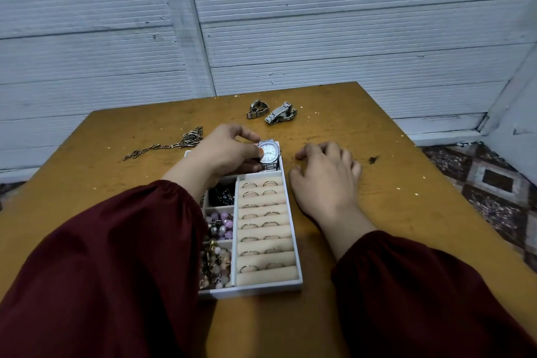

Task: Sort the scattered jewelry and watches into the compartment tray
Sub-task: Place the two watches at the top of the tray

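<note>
Gripping a watch [270, 152] upright mid-frame, the left hand [226, 151] was apparently seating it in the top compartment of the tray [294, 285] while the right hand [325, 177] lay loose, empty, on the desk [392, 212].

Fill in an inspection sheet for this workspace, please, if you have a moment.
Surface: wooden table, scratched and flecked.
Job's things: tray holds rings and beads; a small watch, a larger watch and a chain lie loose on the table.
Clutter: one dark speck.
Hands: left hand grips a white-faced watch at the tray's far end; right hand rests on the table, holding nothing.
Cables: nothing seen.
Surroundings: pale panelled wall; patterned floor.
</note>
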Demonstrator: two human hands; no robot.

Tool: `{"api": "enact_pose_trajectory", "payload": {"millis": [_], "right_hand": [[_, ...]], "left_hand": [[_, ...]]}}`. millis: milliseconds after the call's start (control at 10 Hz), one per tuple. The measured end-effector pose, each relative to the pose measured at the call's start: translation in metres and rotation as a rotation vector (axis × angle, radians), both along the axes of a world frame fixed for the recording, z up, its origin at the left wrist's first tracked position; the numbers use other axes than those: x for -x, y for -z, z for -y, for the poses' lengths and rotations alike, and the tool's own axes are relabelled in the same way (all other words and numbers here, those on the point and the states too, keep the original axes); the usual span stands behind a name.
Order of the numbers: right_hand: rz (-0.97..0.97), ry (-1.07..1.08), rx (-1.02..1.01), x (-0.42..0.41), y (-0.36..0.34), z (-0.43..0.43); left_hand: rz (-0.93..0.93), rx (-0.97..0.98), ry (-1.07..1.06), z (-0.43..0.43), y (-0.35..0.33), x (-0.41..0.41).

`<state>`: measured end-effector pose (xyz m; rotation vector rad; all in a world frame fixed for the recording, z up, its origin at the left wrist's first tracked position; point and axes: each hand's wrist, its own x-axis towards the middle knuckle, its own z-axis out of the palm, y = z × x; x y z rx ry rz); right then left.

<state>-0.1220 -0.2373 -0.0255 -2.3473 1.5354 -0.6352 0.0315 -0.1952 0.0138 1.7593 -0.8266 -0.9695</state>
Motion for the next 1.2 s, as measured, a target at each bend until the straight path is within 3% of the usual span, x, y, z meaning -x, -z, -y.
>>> {"api": "enact_pose_trajectory", "payload": {"millis": [400, 800, 1100, 1200], "right_hand": [[-0.002, -0.002, -0.013, 0.0, 0.0, 0.001], [-0.01, 0.002, -0.008, -0.001, 0.0, 0.001], [-0.013, 0.0, -0.016, -0.001, -0.001, 0.001], [-0.008, -0.001, -0.016, 0.0, -0.001, 0.001]], "left_hand": [[0.244, 0.125, -0.027, 0.002, 0.003, 0.009], [0.339, 0.055, 0.03, 0.003, 0.001, 0.004], [0.703, 0.034, -0.003, 0.003, 0.0, 0.013], [0.665, 0.009, -0.004, 0.002, 0.0, 0.011]]}}
